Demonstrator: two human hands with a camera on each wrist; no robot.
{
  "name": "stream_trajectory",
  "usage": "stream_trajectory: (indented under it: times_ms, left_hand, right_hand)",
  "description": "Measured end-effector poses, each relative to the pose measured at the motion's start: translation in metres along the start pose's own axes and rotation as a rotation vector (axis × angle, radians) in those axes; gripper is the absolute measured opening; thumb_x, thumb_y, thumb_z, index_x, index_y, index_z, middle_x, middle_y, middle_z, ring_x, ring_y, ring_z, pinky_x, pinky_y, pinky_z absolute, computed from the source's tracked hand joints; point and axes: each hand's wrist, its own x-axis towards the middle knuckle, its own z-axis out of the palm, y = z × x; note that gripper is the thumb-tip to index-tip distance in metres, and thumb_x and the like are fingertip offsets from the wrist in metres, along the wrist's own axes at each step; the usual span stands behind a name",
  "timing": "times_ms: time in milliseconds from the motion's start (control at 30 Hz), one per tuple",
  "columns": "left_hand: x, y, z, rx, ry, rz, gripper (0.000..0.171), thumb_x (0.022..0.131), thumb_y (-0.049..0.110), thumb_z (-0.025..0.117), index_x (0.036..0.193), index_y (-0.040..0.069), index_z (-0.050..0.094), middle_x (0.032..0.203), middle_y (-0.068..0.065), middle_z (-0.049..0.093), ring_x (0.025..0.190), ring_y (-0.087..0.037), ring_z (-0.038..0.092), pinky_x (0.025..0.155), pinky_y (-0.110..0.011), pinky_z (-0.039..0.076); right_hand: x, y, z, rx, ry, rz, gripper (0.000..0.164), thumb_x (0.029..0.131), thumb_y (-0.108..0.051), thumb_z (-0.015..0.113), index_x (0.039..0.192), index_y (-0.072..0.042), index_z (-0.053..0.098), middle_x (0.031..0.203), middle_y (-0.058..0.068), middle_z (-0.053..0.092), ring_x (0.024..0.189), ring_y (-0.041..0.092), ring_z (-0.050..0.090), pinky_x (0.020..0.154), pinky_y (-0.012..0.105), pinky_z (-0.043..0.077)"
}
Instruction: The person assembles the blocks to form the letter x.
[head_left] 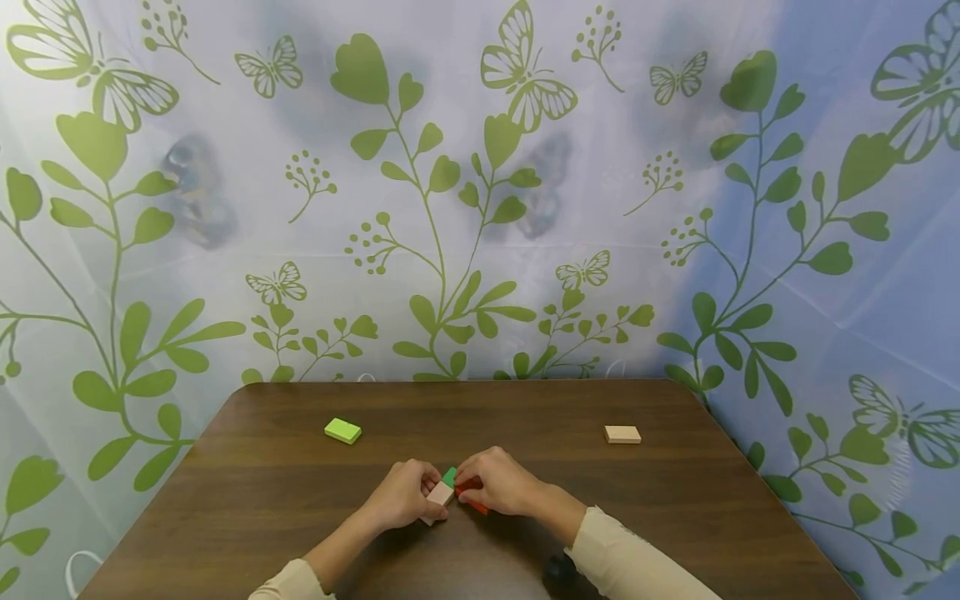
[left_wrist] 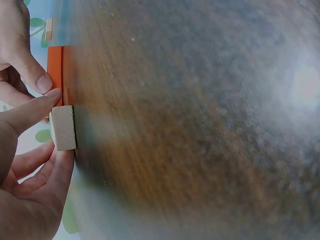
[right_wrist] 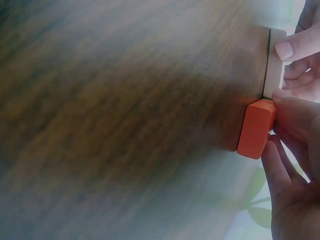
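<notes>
Near the middle of the table, my left hand (head_left: 401,496) pinches a plain wooden block (head_left: 441,493) between thumb and fingers. My right hand (head_left: 501,483) grips an orange-red block (head_left: 478,505), partly covered by its fingers. A green block (head_left: 449,476) shows just behind them, mostly hidden by the hands and the wooden block. In the left wrist view, the wooden block (left_wrist: 63,127) lies end to the camera against the orange-red block (left_wrist: 55,70). The right wrist view shows the orange-red block (right_wrist: 255,130) close to the wooden block (right_wrist: 274,65), both low on the table.
A lime-green block (head_left: 342,431) lies at the back left of the brown table (head_left: 487,408). Toward the back right lies another plain wooden block (head_left: 622,434). Some dark round object (head_left: 558,573) sits beside the right sleeve. A leaf-patterned curtain (head_left: 480,208) hangs behind the table.
</notes>
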Motion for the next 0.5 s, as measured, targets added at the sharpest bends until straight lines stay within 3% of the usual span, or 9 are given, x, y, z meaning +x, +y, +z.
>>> stream_trajectory:
  times_ms: [333,500]
  left_hand:
    - [-0.0010,0.0009,-0.0005,-0.008,0.014,0.003,0.033,0.072,0.013,0.094,0.093,-0.002,0.073,0.080,-0.001,0.067,0.071,-0.012,0.058,0.061,-0.028,0.051]
    - [-0.0010,0.0000,-0.0031,0.001,0.021,0.005,0.036,0.076,0.015,0.093,0.099,-0.004,0.073,0.085,-0.004,0.069,0.076,-0.016,0.062,0.065,-0.031,0.054]
  right_hand:
    - [-0.0018,0.0043,-0.0013,0.042,0.007,-0.039,0.017,0.093,-0.015,0.081,0.107,-0.006,0.081,0.112,0.002,0.075,0.107,0.012,0.069,0.091,0.025,0.054]
    - [-0.0053,0.0072,-0.0042,0.066,-0.016,-0.011,0.019,0.096,-0.015,0.077,0.112,-0.006,0.079,0.117,0.005,0.074,0.113,0.015,0.067,0.096,0.027,0.052]
